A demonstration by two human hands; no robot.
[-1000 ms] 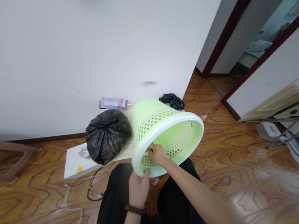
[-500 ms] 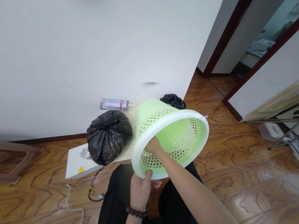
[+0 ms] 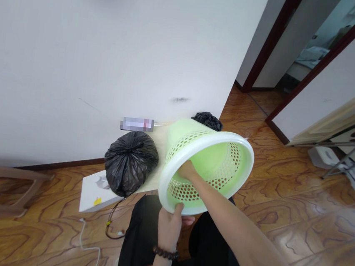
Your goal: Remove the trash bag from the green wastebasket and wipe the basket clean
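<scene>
I hold a light green perforated wastebasket [image 3: 210, 136] tipped on its side, its mouth facing me. My left hand [image 3: 169, 225], with bead bracelets at the wrist, grips the lower rim, thumb over the edge. My right hand [image 3: 187, 171] reaches inside the basket along its left wall; the white rim hides the fingers. A tied, full black rubbish bag [image 3: 130, 162] sits just left of the basket on a pale board [image 3: 91, 190]. A crumpled black bag [image 3: 207, 120] lies behind the basket.
A white wall stands close ahead. At the far left is a wooden stool [image 3: 2, 187]. A white cable [image 3: 87, 241] trails over the wood floor. A doorway [image 3: 307, 53] opens at the upper right, with a metal rack [image 3: 351, 152] beside it.
My right hand has gone from the basket's rim deeper inside it. The basket has shifted slightly to the right. My left hand keeps its grip.
</scene>
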